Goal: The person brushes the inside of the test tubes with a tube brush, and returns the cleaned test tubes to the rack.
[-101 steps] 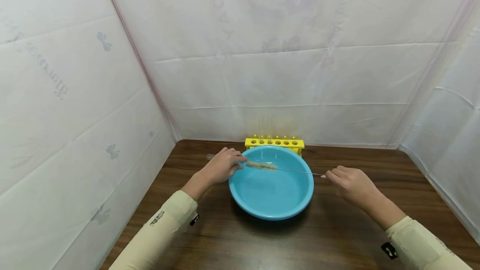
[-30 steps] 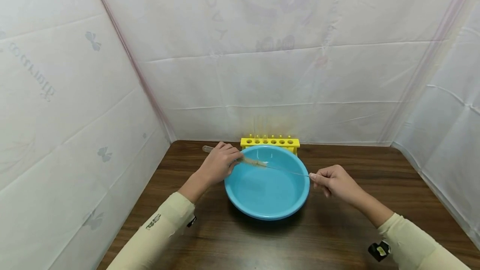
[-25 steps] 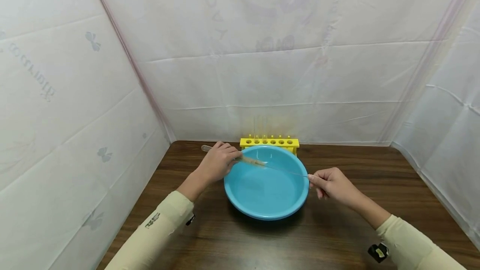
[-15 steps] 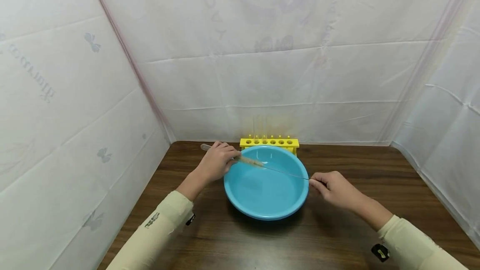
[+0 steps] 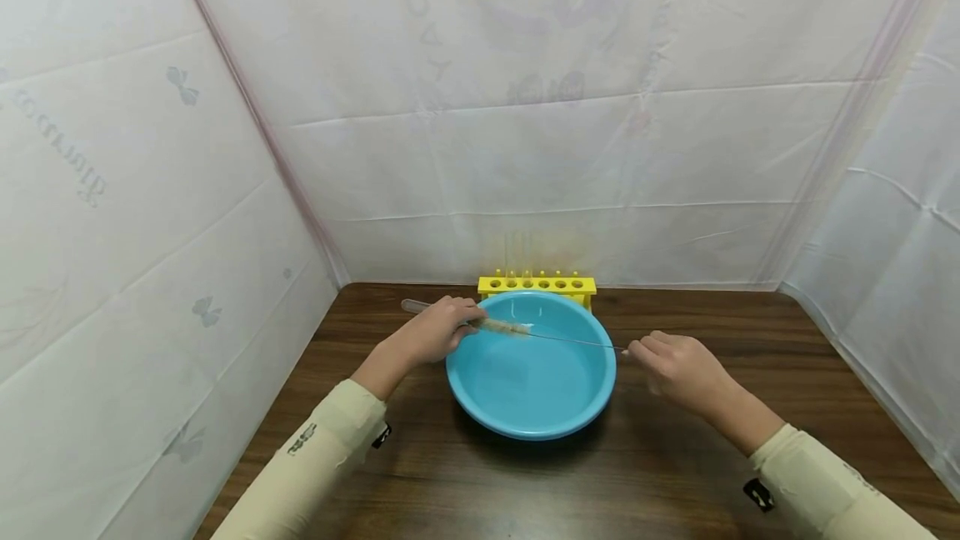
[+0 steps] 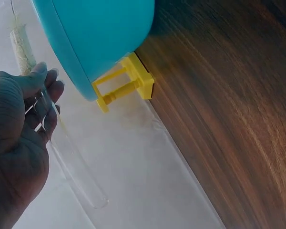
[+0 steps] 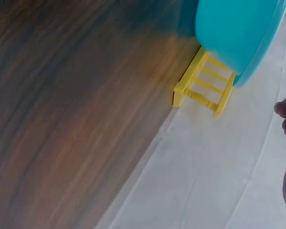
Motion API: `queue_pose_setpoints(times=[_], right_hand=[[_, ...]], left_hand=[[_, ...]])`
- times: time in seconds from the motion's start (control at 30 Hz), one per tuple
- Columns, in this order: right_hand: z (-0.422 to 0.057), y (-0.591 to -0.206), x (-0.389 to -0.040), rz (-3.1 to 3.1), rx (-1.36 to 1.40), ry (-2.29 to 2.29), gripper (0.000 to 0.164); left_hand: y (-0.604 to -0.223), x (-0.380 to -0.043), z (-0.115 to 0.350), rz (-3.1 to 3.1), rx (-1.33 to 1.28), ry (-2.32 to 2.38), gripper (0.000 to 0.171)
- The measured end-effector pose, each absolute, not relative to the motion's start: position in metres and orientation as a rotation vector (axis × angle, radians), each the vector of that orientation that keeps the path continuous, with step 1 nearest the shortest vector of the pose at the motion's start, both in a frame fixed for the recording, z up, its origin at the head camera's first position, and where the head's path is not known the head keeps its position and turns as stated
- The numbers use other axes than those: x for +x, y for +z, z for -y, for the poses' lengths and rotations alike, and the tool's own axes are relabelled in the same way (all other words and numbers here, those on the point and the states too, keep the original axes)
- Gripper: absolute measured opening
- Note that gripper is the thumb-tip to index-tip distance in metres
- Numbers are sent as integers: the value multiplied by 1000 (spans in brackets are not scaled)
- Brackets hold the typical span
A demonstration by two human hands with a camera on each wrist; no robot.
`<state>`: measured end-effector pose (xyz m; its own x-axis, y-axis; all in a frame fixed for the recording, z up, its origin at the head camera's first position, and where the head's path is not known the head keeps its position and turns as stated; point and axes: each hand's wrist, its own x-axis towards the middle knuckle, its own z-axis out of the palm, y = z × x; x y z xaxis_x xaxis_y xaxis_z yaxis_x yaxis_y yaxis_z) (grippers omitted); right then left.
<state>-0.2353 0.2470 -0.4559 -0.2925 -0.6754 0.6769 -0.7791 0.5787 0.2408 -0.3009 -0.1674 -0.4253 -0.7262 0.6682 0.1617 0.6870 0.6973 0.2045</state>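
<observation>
Above the bench [image 5: 525,490], left hand [image 5: 431,332] gripped tube [image 5: 414,306] at basin's [image 5: 531,386] ten o'clock; right hand [image 5: 678,369] pinched brush [image 5: 506,327], seemingly mid-scrub, next stroke needing alignment.

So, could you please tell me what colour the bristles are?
The bristles are pale beige, clearest in the left wrist view.

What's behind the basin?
Seen from the head view, a yellow rack stands behind the basin, with two clear tubes upright in it. The basin covers most of the rack's lower front; the tubes' bottom ends can't be seen.
</observation>
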Motion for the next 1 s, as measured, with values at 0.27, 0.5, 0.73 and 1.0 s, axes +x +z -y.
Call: queue_pose_setpoints(times=[0.27,0.5,0.73,1.0], right_hand=[[-237,-452,-222,2478,937,826,31],[-232,-435,-219,2800,698,1619,38],[-225,-433,-217,2787,637,1823,42],[-223,-450,-211,2647,806,1135,28]], left_hand=[[-429,-299,161,2661,-1067,-227,23],[-430,-298,159,2519,-1054,-259,16],[-432,-298,158,2505,-1052,-318,14],[-435,-292,162,2569,-1110,-285,17]])
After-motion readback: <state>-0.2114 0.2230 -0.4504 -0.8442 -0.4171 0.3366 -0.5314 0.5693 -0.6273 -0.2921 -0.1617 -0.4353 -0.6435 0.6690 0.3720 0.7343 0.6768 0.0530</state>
